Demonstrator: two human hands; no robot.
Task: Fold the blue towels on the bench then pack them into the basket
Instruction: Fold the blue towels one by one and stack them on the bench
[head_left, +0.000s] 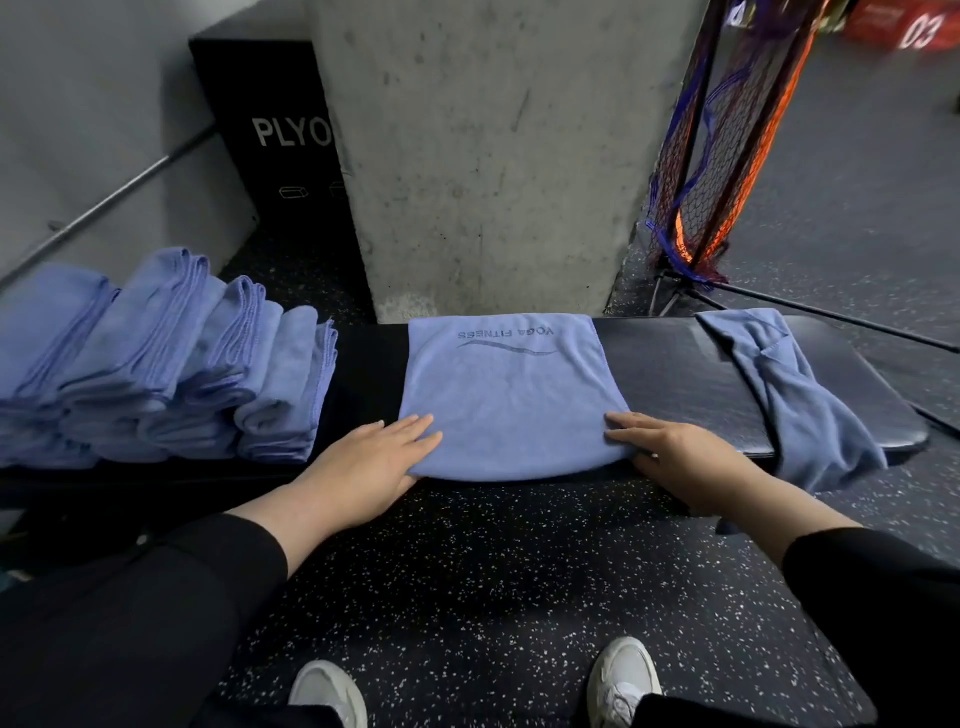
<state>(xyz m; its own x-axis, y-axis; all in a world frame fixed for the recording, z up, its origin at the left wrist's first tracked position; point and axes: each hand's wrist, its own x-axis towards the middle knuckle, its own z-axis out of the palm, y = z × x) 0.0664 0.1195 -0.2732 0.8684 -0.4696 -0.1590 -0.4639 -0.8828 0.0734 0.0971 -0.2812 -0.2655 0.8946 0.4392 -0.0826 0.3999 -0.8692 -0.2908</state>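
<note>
A blue towel (511, 395) with upside-down "YOGA FITNESS" print lies folded flat across the middle of the black bench (675, 374), its near edge hanging slightly over the front. The left hand (371, 467) rests open with fingers spread flat on the towel's near left corner, thumb tucked under the edge, while the right hand (675, 457) lies open on the near right corner, fingers pointing inward along the cloth; neither pinches it firmly. Folded towels (171, 358) stand stacked at the bench's left end, and one unfolded towel (795, 395) drapes over the right end.
</note>
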